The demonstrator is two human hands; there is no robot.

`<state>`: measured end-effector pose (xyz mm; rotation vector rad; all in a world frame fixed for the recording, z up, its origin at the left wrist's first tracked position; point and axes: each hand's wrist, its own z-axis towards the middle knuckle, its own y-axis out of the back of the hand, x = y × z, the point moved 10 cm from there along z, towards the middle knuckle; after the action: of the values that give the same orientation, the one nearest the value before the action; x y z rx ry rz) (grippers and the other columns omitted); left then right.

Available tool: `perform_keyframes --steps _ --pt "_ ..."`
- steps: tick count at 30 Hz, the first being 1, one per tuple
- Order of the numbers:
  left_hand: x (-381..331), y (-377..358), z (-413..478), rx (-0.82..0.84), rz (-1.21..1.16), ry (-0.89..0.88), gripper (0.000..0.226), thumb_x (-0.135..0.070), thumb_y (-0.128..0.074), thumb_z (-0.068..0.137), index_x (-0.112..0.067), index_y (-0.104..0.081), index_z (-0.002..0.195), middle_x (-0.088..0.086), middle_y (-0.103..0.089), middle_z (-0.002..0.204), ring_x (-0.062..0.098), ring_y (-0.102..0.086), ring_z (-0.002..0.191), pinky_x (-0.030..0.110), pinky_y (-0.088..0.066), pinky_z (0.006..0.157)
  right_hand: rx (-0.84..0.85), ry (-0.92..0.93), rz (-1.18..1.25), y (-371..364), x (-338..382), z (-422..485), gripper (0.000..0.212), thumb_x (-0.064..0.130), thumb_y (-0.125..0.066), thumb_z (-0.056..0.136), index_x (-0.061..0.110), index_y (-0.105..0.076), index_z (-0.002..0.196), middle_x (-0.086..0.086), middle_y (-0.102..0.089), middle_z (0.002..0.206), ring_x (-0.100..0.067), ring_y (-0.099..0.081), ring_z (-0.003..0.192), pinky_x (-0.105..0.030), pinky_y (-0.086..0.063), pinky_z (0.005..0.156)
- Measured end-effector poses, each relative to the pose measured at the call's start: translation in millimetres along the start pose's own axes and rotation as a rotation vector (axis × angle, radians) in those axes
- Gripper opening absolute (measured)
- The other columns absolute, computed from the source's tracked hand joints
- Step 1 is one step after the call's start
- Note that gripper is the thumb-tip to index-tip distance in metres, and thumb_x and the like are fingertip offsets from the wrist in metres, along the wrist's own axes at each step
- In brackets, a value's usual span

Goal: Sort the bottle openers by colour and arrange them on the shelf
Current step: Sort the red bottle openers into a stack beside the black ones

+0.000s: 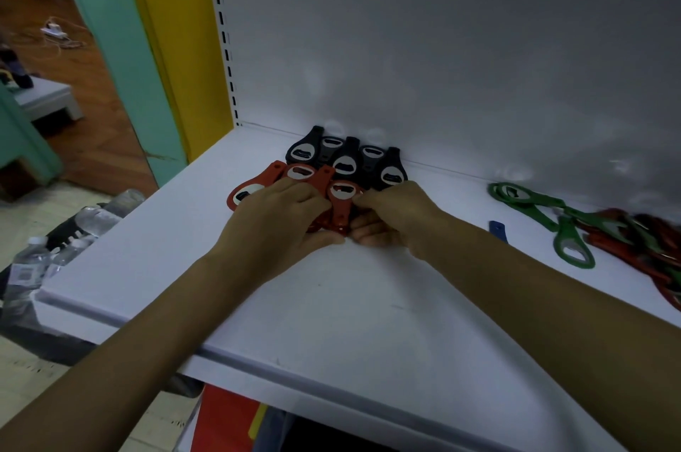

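The black openers (346,162) line the shelf's (331,304) back edge, left hand (280,223) and right hand (394,216) clutch red openers (333,208), green openers (530,198) wait unsorted near its right edge.

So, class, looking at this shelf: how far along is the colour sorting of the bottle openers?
Done: the black bottle openers lie in a row against the back wall. In hand: the left hand and right hand hold the red bottle openers in front of them. To do: green bottle openers and long red ones lie mixed at the right of the shelf.
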<state>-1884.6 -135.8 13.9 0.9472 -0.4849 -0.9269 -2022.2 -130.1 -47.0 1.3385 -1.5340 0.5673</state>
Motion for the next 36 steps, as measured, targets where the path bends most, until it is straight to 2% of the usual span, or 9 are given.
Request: perform_keyframes --steps 9,12,15,18,22,26,31,34,36 --pt "12 2 -1 -0.068 -0.063 0.08 0.038 -0.042 -0.073 0.074 -0.006 -0.073 0.084 0.008 -0.071 0.091 0.026 -0.065 0.08 0.04 -0.056 0.065 0.025 0.017 0.041 -3 -3 4 0.015 0.015 -0.066 0.088 0.0 -0.067 0.085 -0.006 -0.067 0.057 -0.013 -0.062 0.043 -0.024 -0.055 0.046" --pt "7 4 1 -0.09 -0.05 0.066 0.028 -0.033 -0.079 0.072 -0.007 -0.072 0.079 0.007 -0.071 0.087 0.025 -0.065 0.077 0.033 -0.053 0.067 0.032 0.029 0.056 -3 -3 5 0.016 0.017 -0.068 0.087 0.001 -0.067 0.087 -0.006 -0.068 0.059 -0.012 -0.063 0.046 -0.025 -0.057 0.048" --pt "6 6 1 -0.089 -0.04 0.084 0.027 -0.033 -0.071 0.076 -0.008 -0.071 0.083 0.006 -0.07 0.083 0.023 -0.063 0.072 0.026 -0.045 0.063 0.014 0.052 0.04 1 -2 7 0.019 0.019 -0.069 0.086 0.0 -0.068 0.088 -0.009 -0.068 0.064 -0.014 -0.064 0.047 -0.025 -0.056 0.047" --pt "3 5 0 -0.046 -0.037 0.049 0.032 -0.031 -0.068 0.08 -0.01 -0.069 0.104 0.007 -0.07 0.097 0.024 -0.066 0.082 0.027 -0.048 0.065 -0.121 0.181 -0.237 25 7 9 0.018 0.018 -0.064 0.088 0.002 -0.068 0.081 -0.013 -0.07 0.068 -0.02 -0.066 0.051 -0.026 -0.053 0.046" --pt "-2 -1 2 0.024 -0.035 -0.027 0.028 -0.025 -0.071 0.08 -0.01 -0.071 0.105 0.008 -0.071 0.102 0.025 -0.069 0.088 0.033 -0.054 0.07 -0.184 0.328 -0.663 36 20 10 0.019 0.018 -0.058 0.088 0.004 -0.07 0.089 -0.012 -0.07 0.081 -0.025 -0.065 0.068 -0.039 -0.058 0.068" --pt "4 -10 1 0.129 0.009 0.042 0.05 -0.043 -0.072 0.076 -0.008 -0.068 0.111 0.011 -0.069 0.111 0.028 -0.068 0.096 0.038 -0.055 0.075 -0.157 0.408 -0.754 26 25 12 0.021 0.021 -0.057 0.09 0.006 -0.07 0.096 0.0 -0.062 0.071 -0.015 -0.058 0.065 -0.032 -0.054 0.067" --pt "3 -11 6 0.162 0.019 0.042 0.044 -0.035 -0.071 0.08 -0.003 -0.068 0.11 0.016 -0.069 0.11 0.034 -0.066 0.099 0.046 -0.055 0.08 -0.171 0.488 -0.785 8 29 10 0.021 0.031 -0.061 0.086 0.013 -0.068 0.095 0.002 -0.063 0.078 -0.016 -0.061 0.074 -0.027 -0.047 0.063" --pt "6 -14 7 0.221 0.013 0.044 0.051 -0.04 -0.062 0.086 -0.012 -0.057 0.128 0.011 -0.061 0.127 0.03 -0.057 0.116 0.043 -0.047 0.094 -0.147 0.506 -0.794 3 29 9 0.02 0.03 -0.062 0.085 0.014 -0.068 0.095 0.007 -0.058 0.071 -0.016 -0.059 0.073 -0.027 -0.045 0.064" --pt "4 -13 8 0.22 0.018 0.01 0.052 -0.036 -0.066 0.085 -0.016 -0.055 0.131 0.011 -0.06 0.128 0.031 -0.057 0.118 0.044 -0.047 0.093 -0.086 0.495 -0.784 5 26 10 0.021 0.026 -0.063 0.085 0.017 -0.066 0.104 0.014 -0.053 0.068 -0.013 -0.058 0.074 -0.027 -0.047 0.068"
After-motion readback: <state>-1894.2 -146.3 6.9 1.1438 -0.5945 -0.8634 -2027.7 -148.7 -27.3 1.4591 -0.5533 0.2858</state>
